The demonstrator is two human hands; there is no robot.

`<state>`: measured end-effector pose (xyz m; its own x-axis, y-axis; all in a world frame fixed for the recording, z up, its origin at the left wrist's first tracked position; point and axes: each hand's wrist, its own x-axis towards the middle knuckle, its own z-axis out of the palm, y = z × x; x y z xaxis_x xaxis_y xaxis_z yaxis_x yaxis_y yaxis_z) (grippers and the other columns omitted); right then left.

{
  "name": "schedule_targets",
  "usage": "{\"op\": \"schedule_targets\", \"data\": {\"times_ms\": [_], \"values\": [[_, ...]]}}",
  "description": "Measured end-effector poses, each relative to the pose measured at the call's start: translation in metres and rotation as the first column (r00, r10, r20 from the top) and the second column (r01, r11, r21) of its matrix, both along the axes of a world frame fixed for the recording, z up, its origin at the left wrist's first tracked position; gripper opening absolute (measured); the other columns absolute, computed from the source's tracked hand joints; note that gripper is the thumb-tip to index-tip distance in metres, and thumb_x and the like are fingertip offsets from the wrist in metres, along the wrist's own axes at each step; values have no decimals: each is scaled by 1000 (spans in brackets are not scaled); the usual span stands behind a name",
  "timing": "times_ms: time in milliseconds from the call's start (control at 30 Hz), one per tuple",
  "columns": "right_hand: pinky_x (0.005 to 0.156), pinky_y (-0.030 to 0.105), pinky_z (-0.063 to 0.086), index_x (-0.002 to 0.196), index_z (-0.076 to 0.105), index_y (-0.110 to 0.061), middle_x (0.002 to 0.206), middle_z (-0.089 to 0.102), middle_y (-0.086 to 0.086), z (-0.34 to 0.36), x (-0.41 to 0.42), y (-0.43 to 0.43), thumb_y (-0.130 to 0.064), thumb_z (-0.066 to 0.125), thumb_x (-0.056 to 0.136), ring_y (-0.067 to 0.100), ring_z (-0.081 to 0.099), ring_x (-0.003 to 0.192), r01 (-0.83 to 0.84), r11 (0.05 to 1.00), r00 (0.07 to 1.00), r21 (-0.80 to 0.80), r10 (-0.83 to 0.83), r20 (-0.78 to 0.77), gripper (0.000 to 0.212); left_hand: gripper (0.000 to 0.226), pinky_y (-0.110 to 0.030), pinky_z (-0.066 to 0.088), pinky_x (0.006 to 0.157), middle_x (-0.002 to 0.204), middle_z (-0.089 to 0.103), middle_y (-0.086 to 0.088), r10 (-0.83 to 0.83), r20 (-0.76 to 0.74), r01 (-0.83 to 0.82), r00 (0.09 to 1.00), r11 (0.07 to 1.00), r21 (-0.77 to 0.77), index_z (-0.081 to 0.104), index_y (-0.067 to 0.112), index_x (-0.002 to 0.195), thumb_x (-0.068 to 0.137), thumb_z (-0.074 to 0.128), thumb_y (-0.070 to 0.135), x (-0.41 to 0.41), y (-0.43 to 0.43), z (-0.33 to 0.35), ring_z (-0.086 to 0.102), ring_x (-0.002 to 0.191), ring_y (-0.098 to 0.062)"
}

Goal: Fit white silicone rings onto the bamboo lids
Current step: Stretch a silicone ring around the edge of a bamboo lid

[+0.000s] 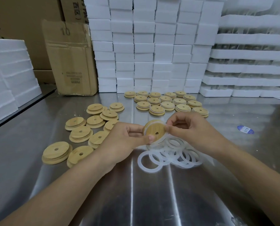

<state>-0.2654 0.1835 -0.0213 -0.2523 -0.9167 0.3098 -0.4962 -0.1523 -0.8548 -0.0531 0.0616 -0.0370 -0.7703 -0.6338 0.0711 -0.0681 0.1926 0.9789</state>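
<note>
My left hand point(127, 137) grips a round bamboo lid point(155, 129) by its left edge, thumb on its face, above the steel table. A white silicone ring point(163, 123) sits partly around the lid's rim. My right hand point(189, 128) pinches that ring at the lid's right edge. Under my hands lies a heap of loose white silicone rings point(168, 155). To the left, several bare bamboo lids point(87, 131) lie scattered. Behind, several lids with rings fitted point(167, 101) are set in rows.
The steel table point(136, 193) stretches toward me. White foam blocks point(152, 46) are stacked along the back, foam trays point(250, 70) at right, more foam point(9, 70) at left. A cardboard box point(70, 59) leans at the back left. A blue-white sticker point(245, 129) lies on the right.
</note>
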Motion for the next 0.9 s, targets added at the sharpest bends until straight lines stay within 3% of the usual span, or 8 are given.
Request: {"op": "schedule_targets", "data": {"times_ms": [100, 233, 300, 433, 600, 733, 900], "values": [[76, 18, 55, 92, 77, -6, 85, 78, -1, 9, -2, 5, -16, 74, 98, 5, 71, 79, -15, 1000, 1000, 16, 15, 1, 12, 21, -27, 49, 78, 100, 84, 0, 34, -26, -34, 999, 999, 2, 85, 28, 109, 89, 86, 30, -1, 1, 1, 81, 98, -17], [96, 36, 58, 98, 79, -7, 103, 80, 8, 19, -9, 11, -17, 71, 100, 14, 72, 97, -51, 996, 998, 75, 49, 28, 13, 27, -31, 48, 82, 106, 84, -2, 23, -76, -17, 997, 997, 77, 85, 30, 111, 85, 85, 37, 0, -2, 2, 80, 102, -17], [99, 39, 58, 98, 79, -10, 105, 80, 8, 20, -9, 11, -19, 71, 99, 16, 73, 100, -58, 994, 998, 94, 55, 28, 13, 34, -29, 48, 82, 109, 83, -3, 19, -97, -7, 995, 993, 119, 84, 29, 112, 81, 84, 42, -1, 0, 3, 79, 106, -17], [93, 34, 60, 93, 80, -17, 101, 81, 2, 17, -7, 9, -23, 73, 98, 10, 73, 97, -29, 996, 1000, 80, 28, 8, 11, 38, -27, 47, 81, 110, 83, -3, 26, -129, -5, 991, 987, 161, 84, 27, 113, 79, 83, 44, -3, 2, 1, 79, 106, -17], [73, 20, 54, 87, 82, -18, 86, 79, 2, 10, -3, 5, -28, 80, 92, 7, 69, 79, -7, 999, 1000, 38, 7, 1, 12, 35, -32, 46, 83, 108, 83, -4, 61, -148, -33, 987, 982, 185, 84, 27, 110, 78, 86, 41, -4, 7, -2, 79, 105, -18], [71, 42, 42, 88, 82, -21, 88, 72, 25, 1, 9, 3, -45, 79, 93, 26, 54, 73, -15, 991, 998, 131, 23, -62, 24, 34, -33, 46, 82, 106, 84, -3, 93, -162, -67, 982, 985, 158, 84, 28, 108, 77, 86, 42, -4, 4, 0, 80, 102, -17], [65, 41, 38, 85, 81, -23, 82, 70, 22, 4, 15, 5, -48, 75, 94, 24, 48, 65, 58, 991, 994, 119, -47, -96, 27, 27, -31, 48, 81, 104, 84, 0, 105, -163, -91, 981, 992, 87, 83, 24, 110, 85, 86, 34, -4, 4, 0, 80, 101, -16]]}}
